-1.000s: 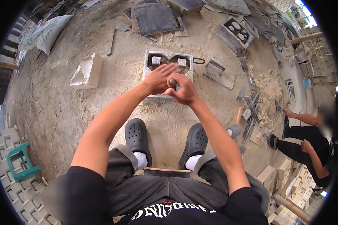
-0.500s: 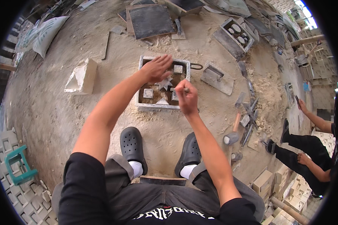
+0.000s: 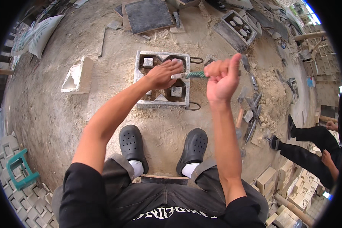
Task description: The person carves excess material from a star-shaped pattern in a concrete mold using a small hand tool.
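Note:
On the ground ahead lies a grey rectangular mould frame, with wire loops on its right side. Inside are sand-coloured fill, pale square blocks and triangular pieces along the walls. My left hand is stretched out flat, palm down, over the middle of the frame and hides its centre. Just right of the frame, my right hand is closed with the thumb up and out. It grips a tool with a green-wrapped handle; the tool's pale tip points left, close to my left fingers.
A trowel-like float lies partly hidden behind my right hand. Metal tools and a mallet lie to the right. A second mould and dark boards are at the back. A broken pale block stands left; a co-worker's legs extend at right.
My right hand has moved right, away from the frame, and turned, bringing the green-handled tool into sight. My left hand has shifted right and nearer, now covering the star-shaped piece at the centre.

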### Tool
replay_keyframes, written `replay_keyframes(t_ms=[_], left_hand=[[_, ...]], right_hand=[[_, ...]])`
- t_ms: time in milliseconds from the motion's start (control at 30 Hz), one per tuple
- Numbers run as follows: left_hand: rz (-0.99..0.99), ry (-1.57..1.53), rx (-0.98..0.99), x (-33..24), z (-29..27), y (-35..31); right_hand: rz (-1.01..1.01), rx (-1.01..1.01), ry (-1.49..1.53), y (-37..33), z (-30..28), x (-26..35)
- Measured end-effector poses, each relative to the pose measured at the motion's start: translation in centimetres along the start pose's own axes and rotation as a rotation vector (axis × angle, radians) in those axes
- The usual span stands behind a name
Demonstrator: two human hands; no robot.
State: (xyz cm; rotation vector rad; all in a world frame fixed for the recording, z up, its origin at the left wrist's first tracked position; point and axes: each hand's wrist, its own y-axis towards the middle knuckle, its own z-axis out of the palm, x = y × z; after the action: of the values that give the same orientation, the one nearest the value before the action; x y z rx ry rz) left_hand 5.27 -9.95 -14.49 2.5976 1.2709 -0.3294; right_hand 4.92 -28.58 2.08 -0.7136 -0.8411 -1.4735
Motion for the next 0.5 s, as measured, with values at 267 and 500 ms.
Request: replay_keyframes(t_ms=[267, 500], left_hand=[[-0.198, 0.059, -0.129, -5.8, -0.8, 3.3], [-0.015, 0.192, 0.045, -7.0, 2.1, 0.3]], right_hand=[[-0.117, -0.138, -0.045, 1.9, -0.6, 3.9], [-0.114, -0.115, -0.029, 2.9, -0.8, 4.8]])
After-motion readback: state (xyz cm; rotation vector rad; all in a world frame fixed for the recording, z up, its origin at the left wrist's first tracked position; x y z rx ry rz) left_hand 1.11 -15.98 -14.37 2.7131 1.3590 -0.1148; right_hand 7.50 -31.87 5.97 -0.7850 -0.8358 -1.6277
